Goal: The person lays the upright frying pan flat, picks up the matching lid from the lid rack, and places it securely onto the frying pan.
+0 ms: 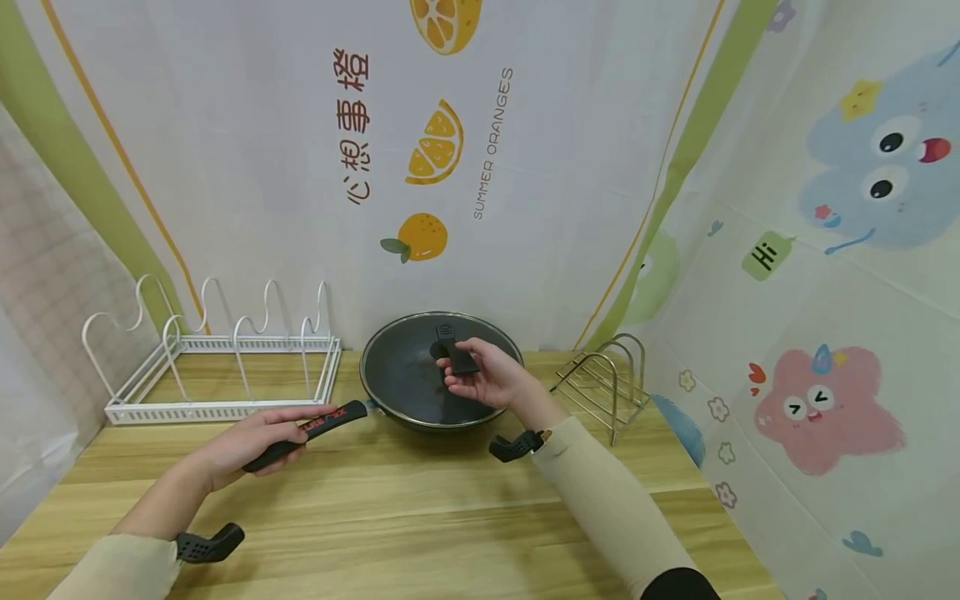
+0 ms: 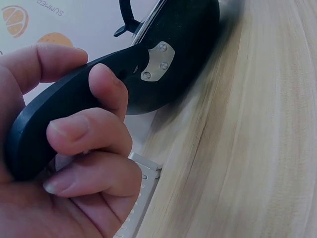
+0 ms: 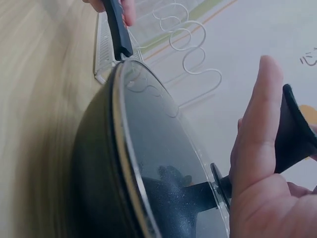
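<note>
A dark wok stands on the wooden table, its glass lid lying on the rim. My left hand grips the wok's black handle; in the left wrist view the fingers curl around it, near the riveted metal bracket. On top of the lid, my right hand holds the black lid knob between thumb and fingers. The right wrist view shows the lid's metal edge close along the wok's rim, and the palm hides part of the knob.
To the left stands a white wire rack with tall looped dividers. A small metal wire rack is at the right, near the printed curtain. Bare wooden tabletop lies in front of the wok.
</note>
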Demonstrator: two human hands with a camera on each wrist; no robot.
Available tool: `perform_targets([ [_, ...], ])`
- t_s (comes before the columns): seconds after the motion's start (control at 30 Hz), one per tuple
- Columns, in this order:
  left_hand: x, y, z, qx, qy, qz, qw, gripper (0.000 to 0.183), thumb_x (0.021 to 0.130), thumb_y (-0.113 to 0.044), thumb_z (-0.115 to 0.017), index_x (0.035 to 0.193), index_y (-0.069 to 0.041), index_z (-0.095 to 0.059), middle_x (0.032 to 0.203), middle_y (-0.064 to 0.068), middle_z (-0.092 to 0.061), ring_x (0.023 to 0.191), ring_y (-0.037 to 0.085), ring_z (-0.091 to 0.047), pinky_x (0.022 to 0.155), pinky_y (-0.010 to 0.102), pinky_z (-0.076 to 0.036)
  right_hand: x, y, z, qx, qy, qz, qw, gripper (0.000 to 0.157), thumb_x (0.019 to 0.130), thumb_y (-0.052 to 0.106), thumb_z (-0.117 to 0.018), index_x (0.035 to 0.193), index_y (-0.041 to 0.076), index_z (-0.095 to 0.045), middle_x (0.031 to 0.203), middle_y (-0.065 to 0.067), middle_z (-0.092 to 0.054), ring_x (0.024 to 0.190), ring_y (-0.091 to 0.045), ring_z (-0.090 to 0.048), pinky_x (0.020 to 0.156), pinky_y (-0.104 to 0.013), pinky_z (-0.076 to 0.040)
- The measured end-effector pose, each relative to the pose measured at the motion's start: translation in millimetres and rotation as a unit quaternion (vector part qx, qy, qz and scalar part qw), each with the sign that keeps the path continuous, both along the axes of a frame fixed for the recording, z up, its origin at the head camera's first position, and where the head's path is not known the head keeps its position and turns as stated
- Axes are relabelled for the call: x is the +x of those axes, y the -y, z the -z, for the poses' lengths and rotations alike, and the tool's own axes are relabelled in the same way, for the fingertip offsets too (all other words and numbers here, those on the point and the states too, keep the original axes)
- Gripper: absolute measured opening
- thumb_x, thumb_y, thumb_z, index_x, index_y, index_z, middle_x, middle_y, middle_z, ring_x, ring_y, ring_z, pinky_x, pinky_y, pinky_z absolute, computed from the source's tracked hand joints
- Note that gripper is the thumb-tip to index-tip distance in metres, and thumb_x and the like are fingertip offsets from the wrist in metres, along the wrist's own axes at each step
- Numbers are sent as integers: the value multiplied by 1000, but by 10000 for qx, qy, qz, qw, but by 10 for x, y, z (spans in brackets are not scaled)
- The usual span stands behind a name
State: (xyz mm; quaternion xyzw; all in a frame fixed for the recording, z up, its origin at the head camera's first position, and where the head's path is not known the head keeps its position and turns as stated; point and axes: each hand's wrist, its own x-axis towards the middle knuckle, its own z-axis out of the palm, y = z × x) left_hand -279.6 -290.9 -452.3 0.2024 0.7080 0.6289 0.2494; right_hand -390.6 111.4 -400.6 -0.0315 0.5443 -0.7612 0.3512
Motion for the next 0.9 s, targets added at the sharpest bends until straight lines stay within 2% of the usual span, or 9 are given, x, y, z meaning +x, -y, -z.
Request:
perform_targets([
  [0.2,2,5,-36,-132,20,-42,9999,51,112,-12,-53,153,-40,-64,94,2,-70,70,6,-58,55,18,-45,120,-102,1,-83,-220,-293,9993,43,116,35,-39,121,2,-66,88,-6,-72,74,-13,-74,74,-25,-67],
  [0.4,9,14,-77,-552,-143,-253,9981,48,113,-18,-54,157,-36,-62,107,10,-75,77,11,-59,63,22,-51,255,-226,31,-56,-372,-587,9976,45,116,35,-36,118,3,-69,87,-2,-75,78,-13,-77,76,-25,-66],
  [0.6,37,-36,-162,-1093,-651,-193,9917,51,116,-21,-52,166,-11,-48,110,16,-72,73,16,-60,65,29,-54,407,-370,70,205,-830,-700,9939,46,118,33,-34,125,0,-66,90,-1,-76,82,-14,-78,80,-29,-67],
  [0.67,53,-78,-199,-1320,-911,-196,9869,53,116,-21,-53,166,-5,-46,111,16,-71,76,19,-63,68,30,-54,456,-421,72,334,-1070,-716,9911,47,118,31,-35,130,-4,-63,91,-1,-76,84,-15,-79,80,-30,-67],
  [0.77,91,-150,-255,-1745,-1315,-291,9754,52,115,-20,-55,164,-3,-49,110,13,-70,81,20,-67,66,30,-52,531,-500,59,659,-1474,-682,9845,48,117,31,-40,137,-8,-61,95,-2,-78,87,-16,-80,81,-32,-68],
  [0.83,122,-200,-292,-2043,-1570,-417,9653,52,113,-20,-59,161,-4,-52,107,12,-70,79,18,-64,62,28,-49,580,-557,48,1030,-1842,-634,9754,49,116,32,-45,140,-8,-61,99,-4,-79,90,-17,-81,82,-34,-68],
  [0.9,159,-251,-330,-2335,-1869,-550,9526,50,112,-22,-60,158,-4,-56,112,12,-72,85,14,-65,65,26,-50,629,-615,37,1430,-2209,-596,9629,50,116,34,-49,143,-7,-61,105,-6,-79,94,-17,-80,85,-36,-68],
])
